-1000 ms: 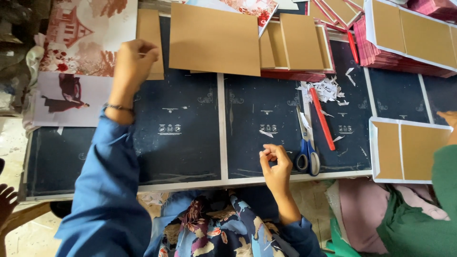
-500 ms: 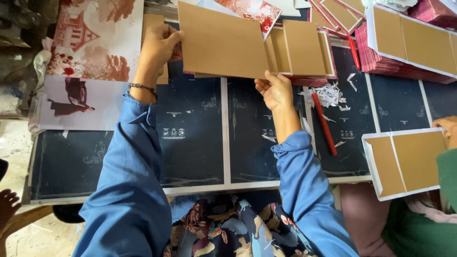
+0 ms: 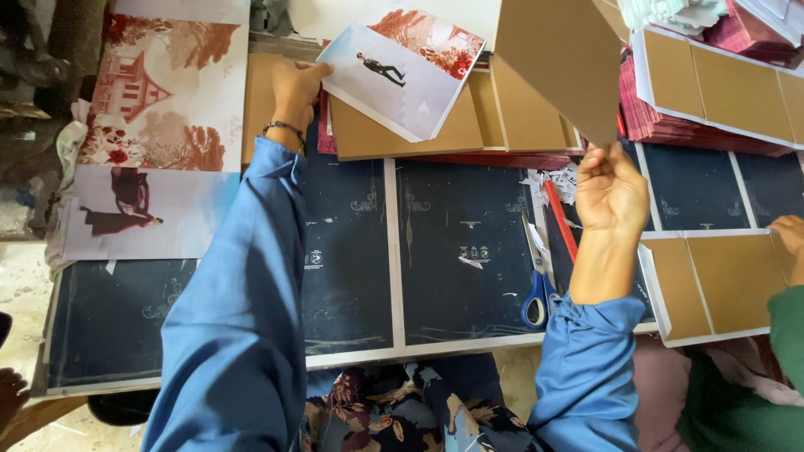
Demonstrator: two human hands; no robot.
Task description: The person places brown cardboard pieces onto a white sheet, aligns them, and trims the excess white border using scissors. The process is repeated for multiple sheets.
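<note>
clearly the brown cardboard sheet (image 3: pixel 561 59) is the thing in hand: it is lifted off the work table (image 3: pixel 435 251) and tilted, its lower corner pinched in the right hand (image 3: pixel 610 186), whose fingers are closed on that corner. held this way, by one corner and raised, the sheet hangs free above the stack of cardboard pieces (image 3: pixel 469 125) that lies flat just below and to the left of it, so it seems to be kept clear of the pile rather than resting on it.

left of the sheet, the left hand (image 3: pixel 295 88) reaches to the far edge of the table and lies on the printed photo sheet (image 3: pixel 402 79), fingers curled at its left corner; whether it grips the print or only presses on it i cannot tell. the print lies slanted over the stack, half covering it. the two hands are well apart, with the stack between them.

below the sheet, near the right wrist, blue-handled scissors (image 3: pixel 536 293) lie on the dark table beside a red strip (image 3: pixel 559 219) and some paper scraps (image 3: pixel 553 180). right of the sheet, a white-edged cardboard panel (image 3: pixel 712 285) sits at the table's corner, and another person's hand (image 3: pixel 791 238) touches its far edge. far left of the sheet, large red-toned prints (image 3: pixel 159 92) lie overlapping at the table's end.
</note>
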